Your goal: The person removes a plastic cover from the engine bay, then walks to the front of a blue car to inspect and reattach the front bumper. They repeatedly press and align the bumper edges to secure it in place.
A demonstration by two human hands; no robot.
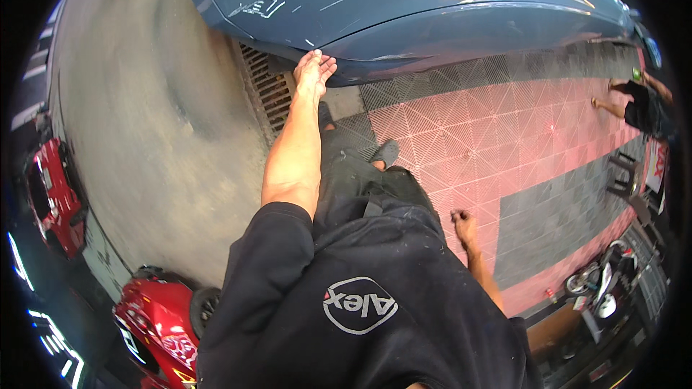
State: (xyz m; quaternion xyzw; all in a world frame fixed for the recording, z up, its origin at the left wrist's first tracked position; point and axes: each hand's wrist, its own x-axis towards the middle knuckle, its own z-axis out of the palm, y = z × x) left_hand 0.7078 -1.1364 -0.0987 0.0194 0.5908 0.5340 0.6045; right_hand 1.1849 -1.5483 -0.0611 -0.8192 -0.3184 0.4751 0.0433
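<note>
Ahead of me is the lower side of a dark blue-grey car (404, 18), with light streaks reflected in its surface. My left hand (315, 73) reaches out to the car's lower edge, by a seam between body panels. Its thumb and fingers come together at that edge; whatever thin thing they may pinch is too small to make out. Down at my right side hangs my right hand (465, 226), apart from the car. The fingers are curled, with something dark at their tips that I cannot identify.
A metal floor grate (265, 86) runs beside my feet under the car. Pink and grey floor tiles (461, 130) lie to the right, where another person (645, 104) stands. Red cars (155, 317) are at the left, a motorcycle (605, 281) and a dark stool (623, 176) at the right.
</note>
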